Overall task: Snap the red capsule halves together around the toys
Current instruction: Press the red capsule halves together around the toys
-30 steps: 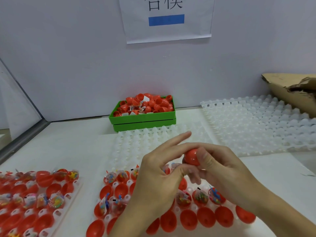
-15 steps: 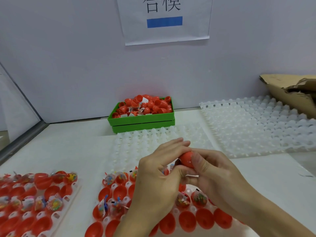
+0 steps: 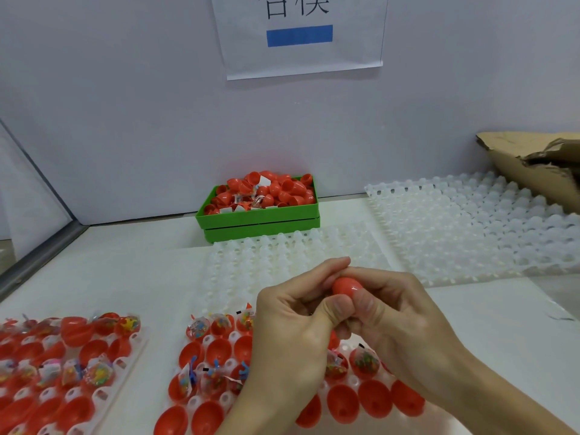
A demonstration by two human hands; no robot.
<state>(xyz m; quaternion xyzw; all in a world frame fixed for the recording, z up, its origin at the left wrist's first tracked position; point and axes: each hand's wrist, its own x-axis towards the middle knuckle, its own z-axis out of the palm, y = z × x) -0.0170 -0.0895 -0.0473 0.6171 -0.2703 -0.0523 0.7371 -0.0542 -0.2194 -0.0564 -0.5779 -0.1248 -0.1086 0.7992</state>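
Red capsule (image 3: pixel 345 287) between both curled hands (image 3: pixel 351 312), thumbs touching

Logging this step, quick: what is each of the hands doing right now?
Left hand: fingers curled, pinching the red capsule.
Right hand: fingers curled round the same capsule.

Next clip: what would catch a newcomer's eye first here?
Both hands, left and right, meet at centre, pinching a red capsule between them. Below them lie trays of open red halves, some holding bagged toys. At the back wall a green bin is heaped with more red halves.
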